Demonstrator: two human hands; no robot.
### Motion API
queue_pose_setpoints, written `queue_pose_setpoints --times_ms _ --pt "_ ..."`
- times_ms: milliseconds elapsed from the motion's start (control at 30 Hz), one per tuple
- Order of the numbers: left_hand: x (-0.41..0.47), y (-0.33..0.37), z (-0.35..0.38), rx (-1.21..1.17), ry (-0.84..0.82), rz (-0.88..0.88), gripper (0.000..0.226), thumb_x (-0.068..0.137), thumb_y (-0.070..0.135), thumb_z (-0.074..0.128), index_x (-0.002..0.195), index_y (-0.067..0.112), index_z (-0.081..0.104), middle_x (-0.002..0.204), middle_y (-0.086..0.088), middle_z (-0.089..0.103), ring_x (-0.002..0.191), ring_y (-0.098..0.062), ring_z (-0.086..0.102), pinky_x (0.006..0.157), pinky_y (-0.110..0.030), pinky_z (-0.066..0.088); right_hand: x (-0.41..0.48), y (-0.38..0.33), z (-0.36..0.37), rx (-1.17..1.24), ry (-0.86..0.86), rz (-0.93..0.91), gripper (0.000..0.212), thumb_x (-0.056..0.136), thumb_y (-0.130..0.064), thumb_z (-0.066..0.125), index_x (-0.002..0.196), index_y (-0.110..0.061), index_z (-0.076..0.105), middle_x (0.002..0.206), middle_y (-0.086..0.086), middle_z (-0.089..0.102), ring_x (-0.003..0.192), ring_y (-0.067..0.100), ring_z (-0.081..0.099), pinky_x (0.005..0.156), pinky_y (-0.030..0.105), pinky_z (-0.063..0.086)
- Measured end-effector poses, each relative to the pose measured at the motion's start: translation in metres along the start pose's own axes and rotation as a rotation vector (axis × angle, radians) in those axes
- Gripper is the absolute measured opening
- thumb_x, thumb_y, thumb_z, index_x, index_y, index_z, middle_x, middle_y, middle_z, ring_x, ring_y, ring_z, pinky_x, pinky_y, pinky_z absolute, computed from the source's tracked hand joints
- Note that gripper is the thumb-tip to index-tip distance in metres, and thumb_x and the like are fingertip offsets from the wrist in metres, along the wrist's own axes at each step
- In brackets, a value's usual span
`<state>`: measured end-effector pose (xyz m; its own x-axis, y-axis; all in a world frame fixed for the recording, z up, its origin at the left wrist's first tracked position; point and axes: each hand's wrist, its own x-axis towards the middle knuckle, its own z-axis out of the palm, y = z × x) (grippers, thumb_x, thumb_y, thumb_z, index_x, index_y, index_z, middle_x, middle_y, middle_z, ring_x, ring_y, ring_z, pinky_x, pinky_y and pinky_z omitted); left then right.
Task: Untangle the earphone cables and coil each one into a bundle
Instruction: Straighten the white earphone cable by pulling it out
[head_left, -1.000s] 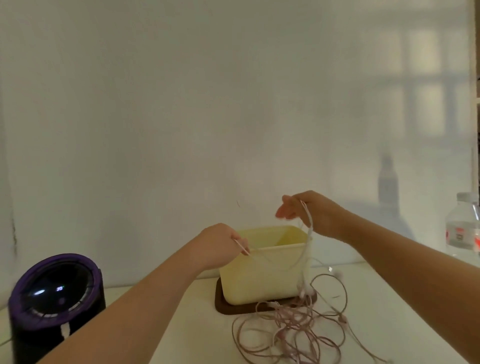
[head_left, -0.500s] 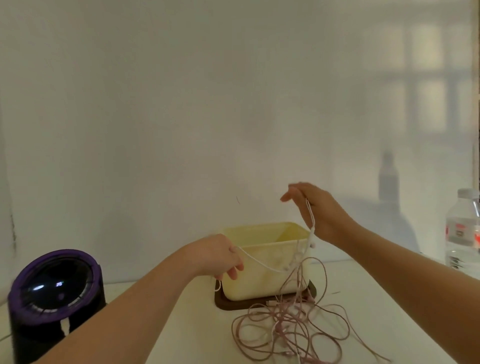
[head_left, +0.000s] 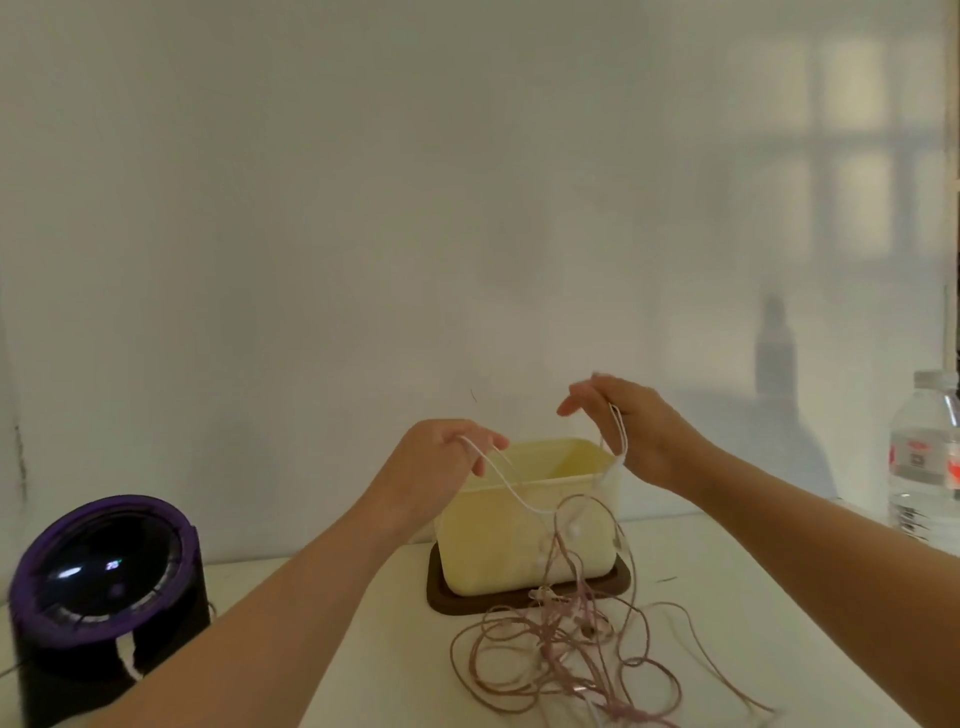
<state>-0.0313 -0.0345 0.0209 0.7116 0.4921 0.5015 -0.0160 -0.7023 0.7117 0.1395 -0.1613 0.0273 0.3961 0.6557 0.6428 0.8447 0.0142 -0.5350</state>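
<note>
A white earphone cable (head_left: 511, 491) sags between my two raised hands. My left hand (head_left: 439, 470) grips one end in curled fingers. Loops of the same cable hang over the fingers of my right hand (head_left: 631, 434), held higher and to the right. From the white cable several strands drop into a tangle of pinkish-brown earphone cables (head_left: 569, 660) lying on the white table (head_left: 363, 649). Small white earbuds (head_left: 574, 530) dangle in front of the tub.
A cream plastic tub (head_left: 524, 551) stands on a dark brown lid (head_left: 441, 597) just behind the tangle. A black and purple round device (head_left: 98, 582) sits at the left. A clear water bottle (head_left: 922, 457) stands at the right edge. A pale wall rises behind.
My left hand rose and moved right, closer to my right hand. The right hand now carries cable loops over its fingers, and more of the tangle is lifted.
</note>
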Motion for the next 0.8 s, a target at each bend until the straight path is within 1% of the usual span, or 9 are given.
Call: queue_pose_setpoints --times_ms 100,133,200,267,333,467,633,700,800 --pt "0.002 0.008 0.003 -0.565 -0.020 -0.068 0.041 0.089 0.002 0.038 0.049 0.012 0.039 0.058 -0.008 0.059 0.067 -0.018 0.065 0.087 -0.031 0.047 0.000 -0.008 -0.001 -0.207 0.162 -0.203 0.043 0.100 -0.035 0.032 0.106 -0.013 0.068 0.136 0.002 0.049 0.145 0.019 0.015 0.110 0.021 0.010" --pt "0.002 0.011 0.004 -0.710 -0.002 -0.093 0.041 0.088 0.002 0.038 0.050 0.014 0.033 0.048 -0.003 0.045 0.049 -0.017 0.054 0.079 -0.033 0.050 0.001 -0.006 -0.002 -0.304 0.187 -0.255 0.046 0.100 -0.040 0.031 0.105 -0.014 0.069 0.136 0.003 0.051 0.146 0.021 0.013 0.114 0.027 0.009" --pt "0.005 0.011 0.003 -0.729 0.073 -0.095 0.039 0.088 0.004 0.039 0.053 0.018 0.028 0.050 0.001 0.027 0.042 -0.013 0.025 0.056 -0.029 0.040 0.000 -0.001 -0.007 -0.511 0.151 -0.256 0.050 0.101 -0.039 0.025 0.096 -0.016 0.069 0.120 0.002 0.063 0.146 0.021 0.012 0.118 0.040 0.002" --pt "0.006 0.005 0.001 -0.361 0.160 -0.029 0.036 0.093 0.013 0.043 0.059 0.016 0.032 0.057 0.000 0.031 0.046 -0.012 0.025 0.051 -0.026 0.029 -0.003 0.002 -0.011 -0.732 0.060 -0.143 0.059 0.098 -0.041 0.014 0.084 -0.017 0.066 0.101 -0.003 0.068 0.146 0.017 0.011 0.116 0.045 -0.010" --pt "0.003 -0.006 -0.001 0.220 0.141 0.074 0.030 0.094 0.029 0.049 0.069 0.015 0.043 0.067 0.003 0.046 0.053 -0.008 0.038 0.053 -0.020 0.033 -0.005 0.008 -0.014 -0.972 -0.009 -0.066 0.061 0.098 -0.044 0.011 0.077 -0.019 0.063 0.095 -0.005 0.068 0.145 0.015 0.015 0.113 0.050 -0.017" --pt "-0.006 -0.035 0.004 0.787 -0.214 -0.030 0.033 0.085 0.052 0.058 0.101 0.022 0.059 0.091 0.009 0.054 0.079 -0.010 0.054 0.064 -0.023 0.039 -0.010 0.026 -0.020 -1.219 -0.105 0.040 0.058 0.099 -0.050 0.017 0.078 -0.022 0.065 0.078 -0.008 0.063 0.115 0.014 0.049 0.110 0.056 -0.016" --pt "-0.004 -0.058 0.001 0.867 -0.385 -0.099 0.038 0.090 0.032 0.055 0.056 0.021 0.044 0.057 0.002 0.040 0.050 -0.013 0.035 0.051 -0.028 0.026 -0.007 0.035 -0.023 -0.987 -0.033 0.179 0.055 0.098 -0.052 0.023 0.059 -0.021 0.046 0.062 -0.007 0.055 0.076 0.012 0.057 0.115 0.052 0.000" --pt "-0.003 -0.052 -0.001 0.750 -0.397 -0.095 0.033 0.092 0.029 0.052 0.059 0.025 0.053 0.057 0.002 0.040 0.049 -0.010 0.034 0.049 -0.026 0.026 -0.002 0.035 -0.024 -0.786 0.044 0.201 0.055 0.099 -0.049 0.029 0.057 -0.017 0.045 0.059 -0.003 0.054 0.065 0.011 0.053 0.111 0.047 0.020" --pt "-0.001 -0.039 -0.004 0.448 -0.340 -0.131 0.031 0.096 0.031 0.046 0.080 0.022 0.071 0.069 0.001 0.053 0.058 -0.009 0.044 0.056 -0.020 0.034 0.002 0.027 -0.027 -0.325 0.201 0.258 0.052 0.098 -0.040 0.041 0.063 -0.004 0.055 0.071 0.013 0.067 0.070 0.022 0.064 0.079 0.034 0.045"
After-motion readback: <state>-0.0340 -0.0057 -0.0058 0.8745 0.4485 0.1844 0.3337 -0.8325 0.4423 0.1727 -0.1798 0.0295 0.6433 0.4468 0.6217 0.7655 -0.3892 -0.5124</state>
